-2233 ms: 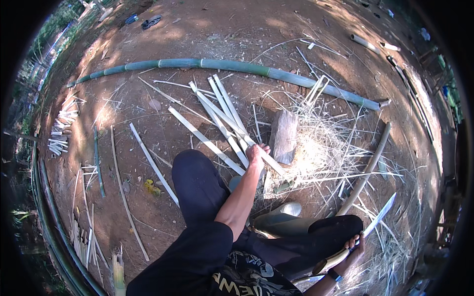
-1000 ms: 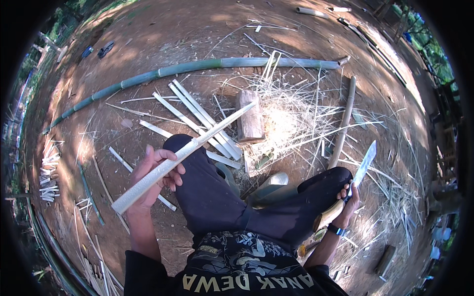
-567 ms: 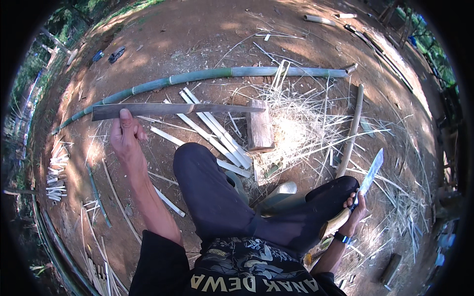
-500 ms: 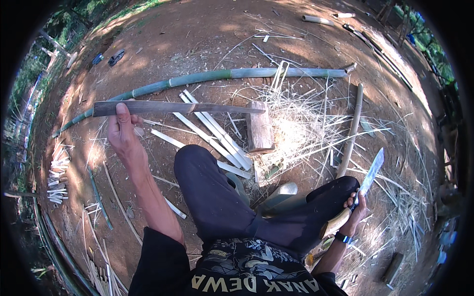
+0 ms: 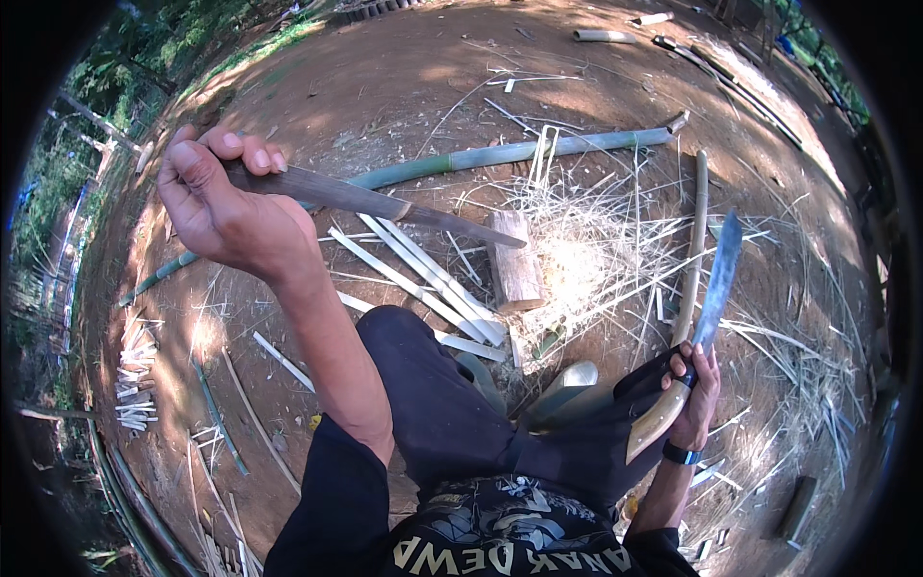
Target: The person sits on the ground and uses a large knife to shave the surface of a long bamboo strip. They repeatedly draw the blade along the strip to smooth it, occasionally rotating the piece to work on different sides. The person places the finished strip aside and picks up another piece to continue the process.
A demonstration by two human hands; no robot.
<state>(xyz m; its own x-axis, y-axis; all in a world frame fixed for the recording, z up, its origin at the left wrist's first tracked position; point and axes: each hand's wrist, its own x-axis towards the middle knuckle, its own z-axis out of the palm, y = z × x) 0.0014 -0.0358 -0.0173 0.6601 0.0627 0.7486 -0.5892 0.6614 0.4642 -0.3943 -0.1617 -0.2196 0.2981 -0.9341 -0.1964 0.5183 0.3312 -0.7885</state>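
My left hand (image 5: 231,202) is raised at the left, its fingers closed round the near end of a long brownish split-bamboo slat (image 5: 346,194). A node crosses the slat's middle. Its far tip overlaps the top of a squared wooden block (image 5: 514,274); I cannot tell whether they touch. By my right knee, my right hand (image 5: 702,389) grips a machete (image 5: 718,288) where the pale wooden handle meets the blade. The blade points up and away from me. Several pale bamboo strips (image 5: 423,274) lie on the ground between my left knee and the block.
A green bamboo pole (image 5: 519,152) lies across the ground beyond the block. Pale shavings (image 5: 586,255) heap at the block's right, near a bare brown stick (image 5: 693,240). Short cut pieces (image 5: 136,385) are piled at the far left. More poles lie at the right back.
My left hand has risen and turned, tilting the slat so its near end is higher. My right hand has lifted the machete upward, its blade now more upright.
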